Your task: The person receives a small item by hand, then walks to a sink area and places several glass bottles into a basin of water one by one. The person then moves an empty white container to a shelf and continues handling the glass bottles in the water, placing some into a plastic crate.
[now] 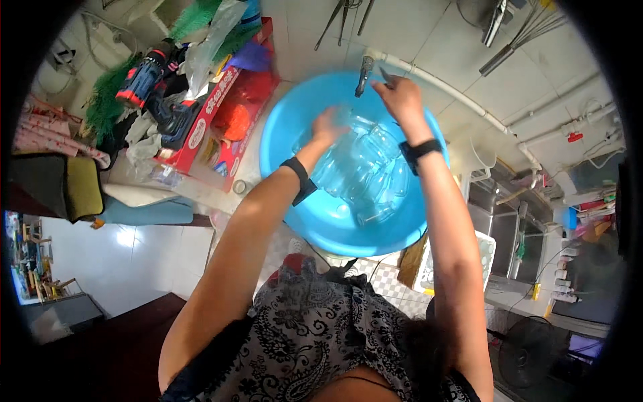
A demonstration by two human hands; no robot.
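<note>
Clear glass jars (375,147) lie jumbled inside a large round light-blue basin (321,234). My left hand (328,127) reaches over the basin's left half, close to the jars; motion smears its fingers, and whether it touches one I cannot make out. At the far right rim, my right hand (402,100) is raised with fingers closed on a thin, dark grey, pointed piece (386,75) whose kind is unclear. Just left of that hand, a metal tap (364,77) points down over the basin. Dark bands circle both wrists.
A red box (201,127) with bags stands left of the basin, a cordless drill (151,87) on its clutter. A white pipe (455,94) runs along the tiled wall, beneath a hanging whisk (522,43). Right lie a white crate (485,254) and a steel sink (516,234).
</note>
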